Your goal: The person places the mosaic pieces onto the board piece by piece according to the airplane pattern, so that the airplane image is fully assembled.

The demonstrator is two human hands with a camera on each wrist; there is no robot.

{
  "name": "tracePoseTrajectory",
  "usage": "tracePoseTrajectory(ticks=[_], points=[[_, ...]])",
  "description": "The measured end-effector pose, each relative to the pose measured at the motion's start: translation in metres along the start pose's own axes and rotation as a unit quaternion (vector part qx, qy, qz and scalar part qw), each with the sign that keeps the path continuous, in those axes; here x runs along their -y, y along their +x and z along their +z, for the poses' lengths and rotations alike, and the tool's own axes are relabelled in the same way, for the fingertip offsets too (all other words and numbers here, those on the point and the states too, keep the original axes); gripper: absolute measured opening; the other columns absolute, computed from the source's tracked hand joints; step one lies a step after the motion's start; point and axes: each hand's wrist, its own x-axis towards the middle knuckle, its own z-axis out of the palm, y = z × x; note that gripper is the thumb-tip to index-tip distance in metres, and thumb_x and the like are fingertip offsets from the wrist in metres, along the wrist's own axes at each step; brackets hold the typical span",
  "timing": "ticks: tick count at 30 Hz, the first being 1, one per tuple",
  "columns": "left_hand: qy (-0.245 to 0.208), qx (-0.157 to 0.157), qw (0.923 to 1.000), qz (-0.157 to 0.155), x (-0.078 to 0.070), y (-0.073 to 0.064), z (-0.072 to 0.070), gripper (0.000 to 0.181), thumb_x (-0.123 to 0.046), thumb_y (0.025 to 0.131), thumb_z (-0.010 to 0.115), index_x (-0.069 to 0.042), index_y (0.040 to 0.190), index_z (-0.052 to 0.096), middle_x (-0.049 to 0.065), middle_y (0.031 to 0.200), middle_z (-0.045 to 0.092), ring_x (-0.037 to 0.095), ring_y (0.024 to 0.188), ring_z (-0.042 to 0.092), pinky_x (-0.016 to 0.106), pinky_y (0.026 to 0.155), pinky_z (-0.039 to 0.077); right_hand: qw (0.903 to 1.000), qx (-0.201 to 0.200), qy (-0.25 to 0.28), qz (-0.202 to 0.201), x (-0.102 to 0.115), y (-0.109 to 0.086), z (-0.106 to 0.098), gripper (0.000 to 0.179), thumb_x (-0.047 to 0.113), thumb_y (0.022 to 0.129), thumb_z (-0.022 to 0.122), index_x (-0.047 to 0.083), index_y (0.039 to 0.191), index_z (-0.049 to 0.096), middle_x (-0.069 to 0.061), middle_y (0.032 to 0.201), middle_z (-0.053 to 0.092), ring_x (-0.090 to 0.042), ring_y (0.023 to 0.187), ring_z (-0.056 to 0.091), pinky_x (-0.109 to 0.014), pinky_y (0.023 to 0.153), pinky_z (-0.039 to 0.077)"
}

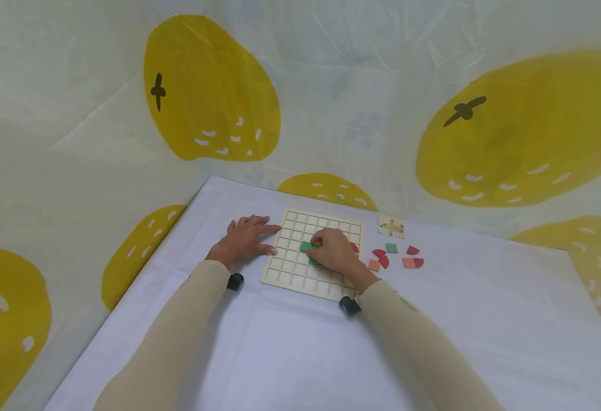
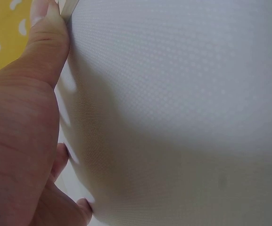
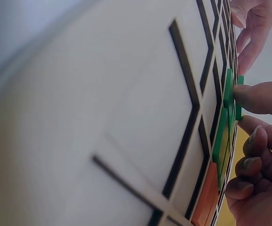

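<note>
My right hand [image 1: 333, 249] is over the middle of a pale wooden grid board [image 1: 285, 279], and its thumb and finger pinch a small green square tile [image 3: 240, 106]. Close by on the board lie more green tiles [image 3: 220, 141] and an orange tile [image 3: 205, 195]; the hand hides part of them in the head view. A red piece [image 1: 354, 247] shows past the knuckles, near the board's right side. To the left, my left hand [image 1: 246, 238] rests spread on the cloth, with index finger and thumb [image 2: 46, 42] at the board's left edge.
Right of the board lie loose red quarter-round pieces [image 1: 413, 250], a green square [image 1: 391, 248] and orange squares [image 1: 374, 265]. Behind them is a small pattern card [image 1: 391, 226]. White cloth [image 1: 290, 354] covers the table, and a fruit-print curtain [image 1: 331, 114] hangs at its back.
</note>
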Motion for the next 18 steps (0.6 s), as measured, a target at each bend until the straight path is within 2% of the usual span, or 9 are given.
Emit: tracePoseTrajectory(ticks=[18], points=[[0.004, 0.000, 1.0000, -0.001, -0.0034, -0.0027, -0.0022, 0.074, -0.062, 0.091, 0.069, -0.043, 0.158, 0.043, -0.001, 0.174, 0.028, 0.039, 0.160, 0.021, 0.071, 0.128, 0.009, 0.9998, 0.003, -0.005, 0.017, 0.0024, 0.0009, 0.0014, 0.027, 0.026, 0.092, 0.079, 0.008, 0.112, 0.079, -0.004, 0.091, 0.068, -0.021, 0.088, 0.057, -0.032, 0.078, 0.048]])
